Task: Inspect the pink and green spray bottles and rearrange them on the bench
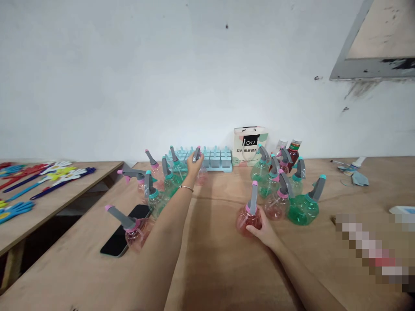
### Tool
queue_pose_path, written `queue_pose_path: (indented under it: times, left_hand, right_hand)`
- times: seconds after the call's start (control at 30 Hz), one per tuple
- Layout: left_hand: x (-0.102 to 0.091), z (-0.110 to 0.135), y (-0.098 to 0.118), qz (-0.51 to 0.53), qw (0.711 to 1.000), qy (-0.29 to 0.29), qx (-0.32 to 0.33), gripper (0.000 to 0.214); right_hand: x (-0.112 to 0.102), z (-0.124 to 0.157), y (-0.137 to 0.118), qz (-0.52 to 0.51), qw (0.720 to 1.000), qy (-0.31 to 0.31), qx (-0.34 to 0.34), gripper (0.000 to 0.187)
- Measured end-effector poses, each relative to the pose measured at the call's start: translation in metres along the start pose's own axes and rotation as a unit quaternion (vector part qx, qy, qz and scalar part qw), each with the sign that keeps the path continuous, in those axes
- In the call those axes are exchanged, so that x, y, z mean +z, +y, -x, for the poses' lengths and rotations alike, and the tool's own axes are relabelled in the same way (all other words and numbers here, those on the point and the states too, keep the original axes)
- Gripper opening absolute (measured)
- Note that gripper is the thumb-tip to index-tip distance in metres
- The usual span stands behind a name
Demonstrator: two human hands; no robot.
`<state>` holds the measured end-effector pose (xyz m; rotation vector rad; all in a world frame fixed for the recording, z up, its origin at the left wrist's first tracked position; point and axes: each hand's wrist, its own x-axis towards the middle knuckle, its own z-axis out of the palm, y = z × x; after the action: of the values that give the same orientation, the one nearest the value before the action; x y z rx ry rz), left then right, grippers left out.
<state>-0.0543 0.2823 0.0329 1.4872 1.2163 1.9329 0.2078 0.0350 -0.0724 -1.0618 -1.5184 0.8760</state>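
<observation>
My left hand reaches far forward, its fingers wrapped round the grey and pink head of a clear pink spray bottle. Nearer to me, my right hand grips the round body of another pink spray bottle, which stands upright on the table. Beside the left forearm are several green and pink spray bottles, among them a pink one by the phone. To the right of the right hand stand more, including a green spray bottle and a pink spray bottle.
A light-blue ice-pop mould and a paper bag stand by the wall, with a dark red bottle to their right. A black phone lies at left. Colourful hand-shaped items cover the side table. A blue cloth lies far right.
</observation>
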Motion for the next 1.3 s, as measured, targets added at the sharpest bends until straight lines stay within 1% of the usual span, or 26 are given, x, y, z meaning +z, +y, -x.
queue_pose_path:
  times: [0.07,0.23,0.33,0.4,0.47,0.53,0.6,0.63,0.67,0.7,0.73,0.77,0.8,0.83,0.87,0.9,0.97,1.03,1.1,1.17,1.2,1.23,1.27,1.3]
  left_hand:
    - [-0.001,-0.004,-0.006,-0.011,1.0,0.009,0.019,0.023]
    - [-0.003,-0.007,-0.025,-0.063,0.997,0.021,0.044,0.064]
    - [-0.004,-0.006,-0.029,-0.094,0.994,0.029,0.049,0.075]
    - [-0.006,0.001,-0.025,-0.115,0.991,0.051,0.052,0.081]
    - [-0.008,0.019,-0.016,-0.137,0.985,0.096,0.043,0.085]
    - [-0.01,0.051,-0.004,-0.143,0.978,0.146,0.032,0.082]
    - [-0.015,0.093,0.009,-0.127,0.981,0.137,0.052,0.069]
    - [-0.018,0.115,0.015,-0.11,0.984,0.128,0.059,0.063]
    - [-0.021,0.138,0.022,-0.083,0.99,0.096,0.063,0.059]
    - [-0.025,0.158,0.028,-0.045,0.997,0.029,0.057,0.057]
    - [-0.028,0.176,0.034,-0.006,0.998,-0.047,0.044,0.057]
    - [-0.032,0.19,0.04,0.029,0.991,-0.124,0.033,0.06]
    - [-0.035,0.201,0.046,0.057,0.98,-0.19,0.026,0.065]
    - [-0.038,0.208,0.051,0.078,0.968,-0.239,0.021,0.071]
    - [-0.041,0.212,0.057,0.095,0.957,-0.273,0.019,0.077]
    - [-0.043,0.213,0.063,0.112,0.949,-0.293,0.015,0.082]
    - [-0.046,0.209,0.075,0.148,0.938,-0.312,-0.004,0.087]
    - [-0.048,0.2,0.088,0.165,0.935,-0.311,-0.037,0.083]
    - [-0.051,0.191,0.098,0.143,0.945,-0.286,-0.07,0.069]
    - [-0.053,0.183,0.105,0.108,0.956,-0.259,-0.085,0.05]
    - [-0.055,0.181,0.107,0.097,0.959,-0.251,-0.087,0.041]
    - [-0.057,0.179,0.109,0.087,0.961,-0.249,-0.088,0.033]
    - [-0.059,0.178,0.109,0.078,0.961,-0.249,-0.093,0.027]
    - [-0.06,0.178,0.11,0.068,0.961,-0.249,-0.101,0.023]
  right_hand:
    - [0.0,0.001,0.001,-0.007,1.0,-0.003,-0.003,0.068]
    - [0.0,0.002,0.001,-0.023,1.0,-0.006,-0.004,0.068]
    - [0.0,0.002,0.002,-0.018,1.0,-0.005,-0.005,0.067]
    - [0.0,0.001,0.002,-0.018,1.0,-0.002,-0.009,0.067]
    - [0.001,0.001,0.004,-0.017,1.0,0.003,-0.014,0.069]
    - [0.002,0.0,0.005,-0.01,1.0,0.007,-0.011,0.072]
    - [0.004,0.0,0.007,-0.007,1.0,0.002,-0.005,0.078]
    - [0.005,0.001,0.008,-0.008,1.0,-0.003,-0.005,0.082]
    - [0.006,0.001,0.009,-0.008,1.0,-0.009,-0.005,0.086]
    - [0.007,0.002,0.009,-0.005,1.0,-0.016,-0.006,0.09]
    - [0.008,0.003,0.01,0.005,1.0,-0.024,-0.006,0.092]
    - [0.009,0.004,0.01,0.024,0.999,-0.034,-0.004,0.092]
    - [0.01,0.005,0.01,0.051,0.998,-0.047,-0.003,0.091]
    - [0.011,0.006,0.01,0.085,0.994,-0.065,-0.003,0.088]
    - [0.012,0.007,0.008,0.123,0.989,-0.084,-0.007,0.083]
    - [0.013,0.008,0.006,0.162,0.981,-0.103,-0.015,0.079]
    - [0.016,0.009,0.0,0.23,0.963,-0.137,-0.038,0.074]
    - [0.02,0.009,-0.008,0.276,0.945,-0.166,-0.059,0.072]
    - [0.022,0.01,-0.015,0.297,0.932,-0.192,-0.077,0.07]
    - [0.024,0.011,-0.021,0.297,0.926,-0.212,-0.095,0.065]
    - [0.024,0.012,-0.023,0.289,0.928,-0.21,-0.104,0.062]
    - [0.023,0.012,-0.025,0.278,0.934,-0.192,-0.113,0.058]
    - [0.021,0.013,-0.026,0.268,0.943,-0.151,-0.125,0.054]
    - [0.018,0.013,-0.026,0.26,0.951,-0.088,-0.144,0.05]
